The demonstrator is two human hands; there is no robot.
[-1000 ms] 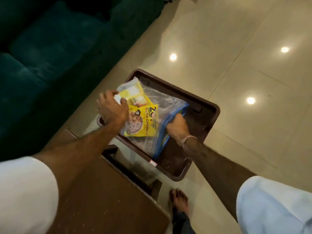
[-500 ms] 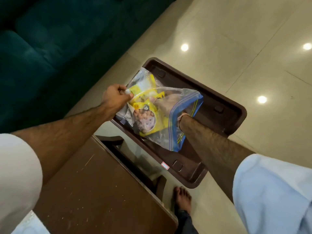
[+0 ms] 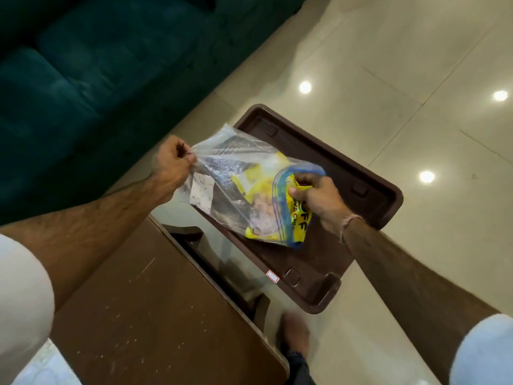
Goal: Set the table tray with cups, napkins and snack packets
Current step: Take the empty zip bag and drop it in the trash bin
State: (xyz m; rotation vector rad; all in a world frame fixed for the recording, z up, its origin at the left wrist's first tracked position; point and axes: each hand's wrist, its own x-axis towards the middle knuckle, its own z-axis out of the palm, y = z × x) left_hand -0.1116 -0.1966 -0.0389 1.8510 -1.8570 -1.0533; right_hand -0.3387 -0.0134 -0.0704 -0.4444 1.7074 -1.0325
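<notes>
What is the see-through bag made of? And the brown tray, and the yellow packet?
The bag looks like thin clear plastic: it crinkles, shines, and has a blue zip edge. The tray seems hard moulded plastic, dark brown, smooth with a slight sheen, though it could be something else. The yellow packet looks like glossy printed plastic film.

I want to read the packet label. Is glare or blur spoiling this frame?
Head view: bright ceiling-light reflections sit on the glossy floor tiles, not the yellow snack packet; the crinkled clear zip bag hazes it, and its lettering is softly blurred.
</notes>
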